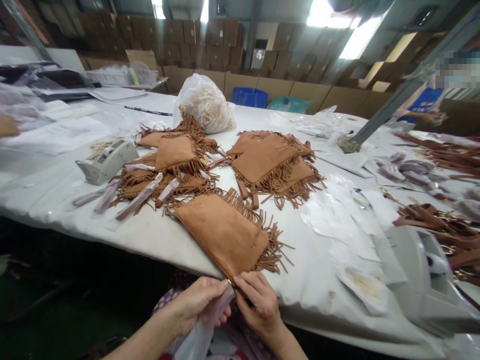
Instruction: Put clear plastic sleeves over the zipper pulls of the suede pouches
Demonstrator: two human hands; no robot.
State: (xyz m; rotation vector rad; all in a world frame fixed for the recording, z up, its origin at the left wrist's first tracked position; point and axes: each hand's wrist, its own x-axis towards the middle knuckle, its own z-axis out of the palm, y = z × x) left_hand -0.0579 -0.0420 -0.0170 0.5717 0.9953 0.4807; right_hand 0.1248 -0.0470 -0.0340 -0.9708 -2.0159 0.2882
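A tan fringed bag [223,232] lies flat at the table's front edge, one corner towards me. My right hand [260,304] is closed on that near corner, fingertips beside a small gold metal fitting [229,282]. Facing it, my left hand [204,301] pinches a strip wrapped in whitish plastic [204,330], which hangs down over my lap. The strip's upper end meets the fitting between both hands. Whether the two are fastened together is hidden by my fingers.
Behind lie two piles of fringed bags [264,157], the left pile with wrapped straps [140,195]. Tape dispensers stand at left [108,162] and right [427,275]. Brown straps [431,220] lie at right, below a slanting metal post [393,105]. A stuffed plastic bag [206,105] sits behind.
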